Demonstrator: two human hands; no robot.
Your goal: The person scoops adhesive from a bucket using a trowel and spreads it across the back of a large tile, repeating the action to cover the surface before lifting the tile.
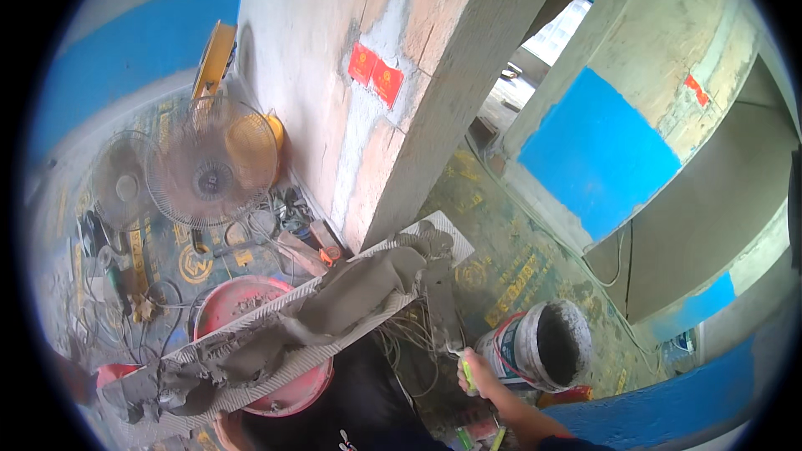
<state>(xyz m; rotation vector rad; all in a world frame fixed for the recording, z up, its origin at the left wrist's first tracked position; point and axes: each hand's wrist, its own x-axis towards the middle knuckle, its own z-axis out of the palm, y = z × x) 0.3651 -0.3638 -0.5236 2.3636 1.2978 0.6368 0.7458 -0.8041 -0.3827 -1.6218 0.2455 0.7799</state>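
A long, narrow tile (455,238) slants across the middle, its ribbed back upward and mostly covered by thick, uneven grey mortar (342,292). My left hand (227,432) grips the tile's near edge at the bottom; most of that hand is hidden. In my right hand (484,376) is a trowel (443,309) with a yellow-green handle, fingers wrapped round it. The trowel's blade is smeared with mortar and reaches up to the tile's right end. Beneath the tile is a pink-red basin (309,388), partly covered by it.
A mortar-stained bucket (510,342) lies tilted beside my right hand. Two fans (213,175) stand at the left, with cables and tools scattered about the floor (493,276). A bare wall corner (393,192) juts out just beyond the tile. Someone's arm (555,4) shows through the far opening.
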